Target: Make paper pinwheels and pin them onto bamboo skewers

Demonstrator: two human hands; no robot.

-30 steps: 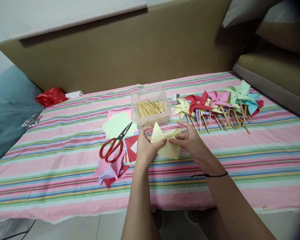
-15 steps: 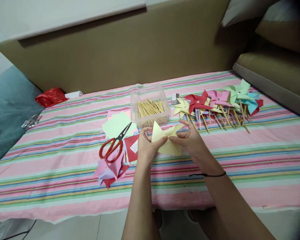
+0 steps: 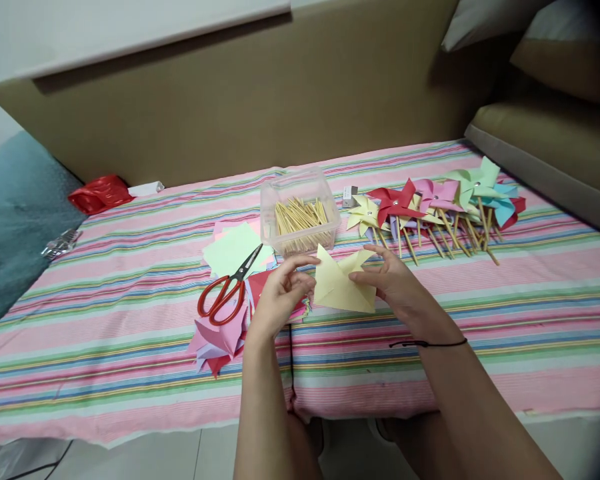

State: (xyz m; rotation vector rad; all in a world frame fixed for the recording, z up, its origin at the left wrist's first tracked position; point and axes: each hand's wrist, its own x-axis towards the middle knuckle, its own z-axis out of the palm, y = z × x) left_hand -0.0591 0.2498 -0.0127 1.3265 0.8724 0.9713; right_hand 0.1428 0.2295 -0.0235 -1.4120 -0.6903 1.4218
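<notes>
A pale yellow paper square (image 3: 337,290) with cut, partly raised corners is in front of me. My right hand (image 3: 393,283) pinches its right side between thumb and fingers. At the paper's left edge, my left hand (image 3: 280,293) has its fingers apart and curved; the index fingertip is close to the upper left corner, and whether it touches I cannot tell. Behind the paper stands a clear plastic box (image 3: 300,243) of thin wooden sticks (image 3: 303,217). Red-handled scissors (image 3: 223,300) lie left of my left hand.
Finished paper pinwheels (image 3: 397,203) on sticks lie at the right, beside a small grey box (image 3: 350,196). Left of centre are light green paper sheets (image 3: 235,250) and cut pink paper (image 3: 220,337). A red plastic bag (image 3: 101,195) sits at the far left of the striped cloth (image 3: 130,280).
My left hand has let go of the yellow paper and moved left, its fingers spreading. My right hand has shifted slightly right with the paper, which now lies flatter to view.
</notes>
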